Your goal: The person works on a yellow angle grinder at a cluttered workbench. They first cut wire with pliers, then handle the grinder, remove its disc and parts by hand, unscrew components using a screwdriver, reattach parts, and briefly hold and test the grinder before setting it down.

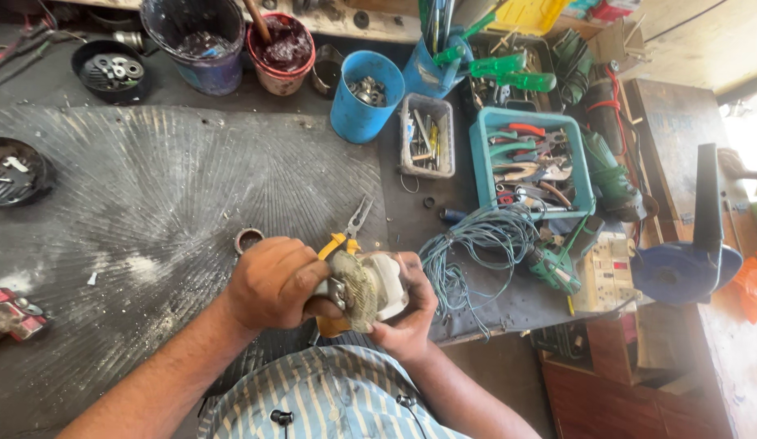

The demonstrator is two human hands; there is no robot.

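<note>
**At the near edge of the bench: wiping a white part, work mid-way**

Over the front edge of the dark workbench (pixel 151 187), just above the person's striped shirt (pixel 330 398), both hands are closed together around one object. The left hand (pixel 273 284) wraps over the top and presses a grimy cloth pad (pixel 356 291) against it. The right hand (pixel 407 313) cups it from below and behind. The object is a small white part (pixel 387 280), rounded, with a metal piece showing at its left side; what it belongs to I cannot tell.

State of work, judged from what shows:
- Part is off the bench and held in the air, close to the body.
- Cloth is in contact with it; visible white surface looks fairly clean, covered side is hidden.
- Yellow-handled pliers (pixel 346 236) lie on the bench just behind the hands, jaws pointing away, not held.
- A small metal ring (pixel 248 240) sits loose on the bench near the left hand, apart from the part.

Nearby, untouched: coil of grey-blue wire (pixel 468 244) to the right, teal tool tray (pixel 529 162), blue cup (pixel 366 93) of small hardware, tubs of dark grease (pixel 282 45) at the back.

Reading: handling and wiping appear under way; ring and pliers are still set aside, so any fitting seems not yet done.
</note>
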